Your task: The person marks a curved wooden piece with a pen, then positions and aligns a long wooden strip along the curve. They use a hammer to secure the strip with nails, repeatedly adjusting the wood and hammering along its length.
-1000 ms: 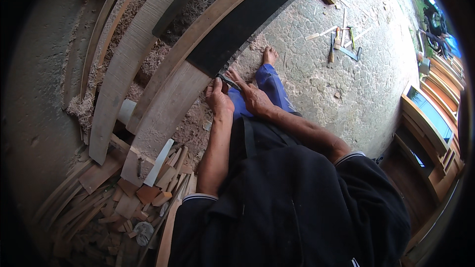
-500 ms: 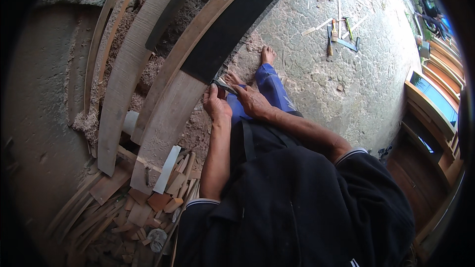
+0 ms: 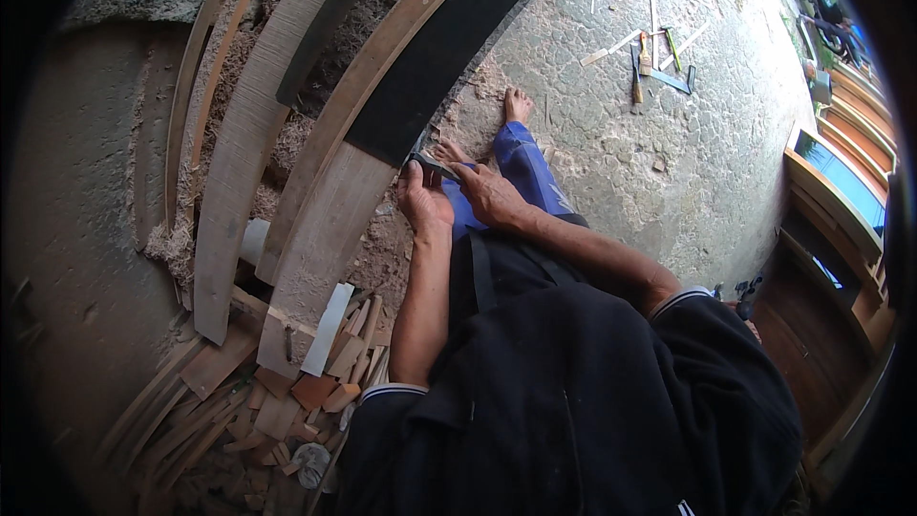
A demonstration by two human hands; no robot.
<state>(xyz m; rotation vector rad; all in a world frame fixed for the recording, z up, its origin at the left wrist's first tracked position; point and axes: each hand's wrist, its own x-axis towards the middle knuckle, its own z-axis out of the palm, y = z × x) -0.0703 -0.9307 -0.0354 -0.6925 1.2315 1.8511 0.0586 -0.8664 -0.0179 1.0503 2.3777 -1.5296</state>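
Observation:
Both of my hands meet over my lap beside the bench plank, on a narrow, dark, flat bar-like tool (image 3: 437,167) whose exact kind I cannot make out. My left hand (image 3: 425,203) is closed at its far-left end, thumb on top, palm turned up. From the other side, my right hand (image 3: 490,197) grips the near end, with fingers wrapped round it. Just past the left fingertips lies the edge of a black sheet (image 3: 420,72) that covers the far part of a long wooden plank (image 3: 320,220). Whatever sits beneath the tool is hidden by my fingers.
Curved boards (image 3: 239,148) stand on the left among shavings. Below lies a heap of wood offcuts (image 3: 287,420), with a pale strip (image 3: 328,328) on the plank's end. A brush (image 3: 645,55), a chisel-like tool (image 3: 637,86) and a square (image 3: 673,83) lie on the floor.
The tool has turned slightly, so its pale upper face now looks dark. My left hand has shifted a little right; both hands keep their hold. The whole view has moved slightly.

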